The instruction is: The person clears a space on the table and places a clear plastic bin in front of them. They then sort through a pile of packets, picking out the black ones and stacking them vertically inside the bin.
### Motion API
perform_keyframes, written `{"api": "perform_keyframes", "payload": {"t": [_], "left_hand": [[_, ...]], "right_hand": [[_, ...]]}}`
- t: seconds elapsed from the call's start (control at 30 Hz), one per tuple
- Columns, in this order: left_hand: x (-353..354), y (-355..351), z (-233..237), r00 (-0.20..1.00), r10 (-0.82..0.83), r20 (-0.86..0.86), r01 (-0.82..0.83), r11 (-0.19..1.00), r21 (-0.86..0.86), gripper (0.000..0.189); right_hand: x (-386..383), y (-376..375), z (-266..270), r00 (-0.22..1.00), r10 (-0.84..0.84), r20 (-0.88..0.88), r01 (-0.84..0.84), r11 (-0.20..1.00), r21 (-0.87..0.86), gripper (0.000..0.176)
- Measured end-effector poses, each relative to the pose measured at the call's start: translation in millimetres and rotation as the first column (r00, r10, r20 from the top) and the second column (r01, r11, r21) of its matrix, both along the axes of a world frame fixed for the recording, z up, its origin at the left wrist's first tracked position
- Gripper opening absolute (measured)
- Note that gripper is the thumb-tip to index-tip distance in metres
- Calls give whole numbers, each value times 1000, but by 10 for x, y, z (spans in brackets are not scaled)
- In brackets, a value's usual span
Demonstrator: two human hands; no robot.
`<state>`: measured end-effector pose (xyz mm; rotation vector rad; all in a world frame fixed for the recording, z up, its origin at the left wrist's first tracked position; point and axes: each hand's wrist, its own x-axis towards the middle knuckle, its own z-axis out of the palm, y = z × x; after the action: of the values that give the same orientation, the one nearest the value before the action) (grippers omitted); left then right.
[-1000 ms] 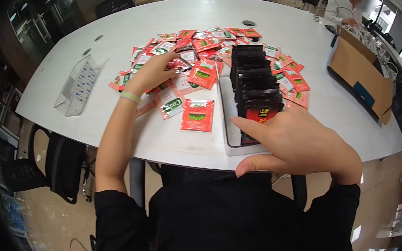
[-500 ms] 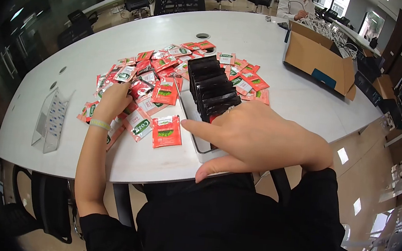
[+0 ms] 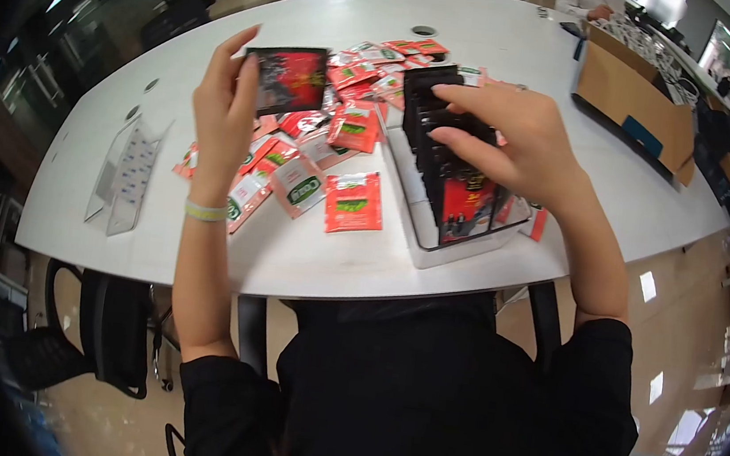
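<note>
Pinched in my left hand (image 3: 227, 102) is a black sachet with a red printed front (image 3: 290, 80), held up above the pile of orange-red tea sachets (image 3: 353, 126). My right hand (image 3: 517, 137) reaches over the white rectangular container (image 3: 420, 253). Its thumb and forefinger are apart, with the tips at the tops of the black sachets (image 3: 428, 137) standing in a row inside. The front black sachet (image 3: 466, 210) shows its red face. One orange-red tea sachet (image 3: 354, 203) lies by itself left of the container.
A clear acrylic holder (image 3: 126, 176) stands at the left of the white table (image 3: 307, 266). An open cardboard box (image 3: 627, 100) sits at the right with white cables (image 3: 646, 48) behind it. Another person (image 3: 585, 0) is at the far side.
My left hand has risen from the pile, now with a black sachet in it. My right hand has moved back over the row of black sachets. The view has shifted.
</note>
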<state>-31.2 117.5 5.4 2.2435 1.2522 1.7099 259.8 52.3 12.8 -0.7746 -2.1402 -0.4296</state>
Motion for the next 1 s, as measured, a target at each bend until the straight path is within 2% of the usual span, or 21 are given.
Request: {"api": "perform_keyframes", "payload": {"t": [0.07, 0.1, 0.17, 0.27, 0.3, 0.4, 0.43, 0.47, 0.5, 0.57, 0.6, 0.63, 0.7, 0.73, 0.77, 0.83, 0.87, 0.9, 0.93, 0.97, 1.0], "left_hand": [[127, -76, -17, 931, -264, 251, 290, 955, -69, 30], [224, -142, -22, 848, -372, 377, 439, 892, -106, 30], [345, -232, -61, 818, -419, 394, 512, 843, -167, 31], [632, -352, -139, 695, -459, 554, 606, 788, -108, 31], [625, -338, -196, 735, -496, 462, 605, 788, -116, 31], [717, -519, -199, 691, -582, 429, 675, 732, -93, 34], [781, -539, -213, 638, -580, 507, 663, 749, 23, 34], [836, -560, -224, 576, -580, 576, 633, 762, 136, 35], [880, -601, -212, 577, -577, 578, 634, 763, 128, 35], [936, -682, -174, 542, -645, 539, 684, 711, 164, 37], [815, -622, -235, 632, -705, 322, 702, 697, 146, 39], [825, -606, -281, 630, -704, 328, 705, 696, 140, 39], [851, -574, -351, 729, -682, 63, 649, 718, 251, 43], [840, -549, -392, 682, -731, -9, 715, 664, 218, 43], [838, -553, -421, 691, -717, -92, 720, 671, 179, 44], [828, -565, -402, 621, -742, -251, 780, 617, 106, 46], [885, -493, -369, 609, -696, -381, 793, 549, 264, 39], [890, -491, -373, 613, -694, -379, 790, 551, 269, 39], [892, -489, -384, 610, -675, -415, 792, 533, 297, 29], [889, -492, -399, 605, -657, -450, 796, 514, 320, 25], [872, -497, -393, 622, -610, -491, 780, 540, 316, 28]], "right_hand": [[-32, -37, 14, 1000, 18, -13, -19, 1000, -25, 34], [-43, -63, 16, 1000, 13, -18, -14, 999, -49, 36], [-88, -95, 14, 1000, 22, -16, -23, 998, -58, 42], [-134, -124, 21, 989, 46, -143, -51, 998, -34, 56], [-143, -130, 30, 989, 41, -140, -47, 998, -34, 56], [-164, -179, 62, 966, 40, -256, -41, 999, 2, 55], [-160, -220, 88, 915, 50, -401, -164, 953, -256, 52], [-152, -244, 92, 844, 14, -536, -312, 826, -469, 49], [-124, -231, 82, 842, 9, -540, -312, 823, -474, 49], [-50, -156, 85, 796, 120, -594, -491, 702, -516, 38], [-43, -164, 122, 755, 174, -632, -533, 724, -438, 29], [80, -143, 183, 789, 201, -580, -515, 731, -447, 26], [217, -138, 259, 691, 281, -666, -608, 724, -325, 23], [276, -169, 293, 693, 279, -665, -607, 723, -329, 23], [334, -196, 330, 695, 313, -648, -609, 735, -298, 22], [423, -233, 372, 696, 351, -627, -615, 741, -268, 22], [457, -265, 374, 725, 352, -592, -604, 738, -301, 22], [483, -277, 382, 753, 354, -554, -590, 736, -332, 21], [499, -268, 389, 823, 353, -446, -522, 779, -347, 21], [492, -252, 385, 824, 351, -446, -521, 778, -351, 21], [462, -232, 369, 871, 336, -359, -460, 814, -355, 20]]}}
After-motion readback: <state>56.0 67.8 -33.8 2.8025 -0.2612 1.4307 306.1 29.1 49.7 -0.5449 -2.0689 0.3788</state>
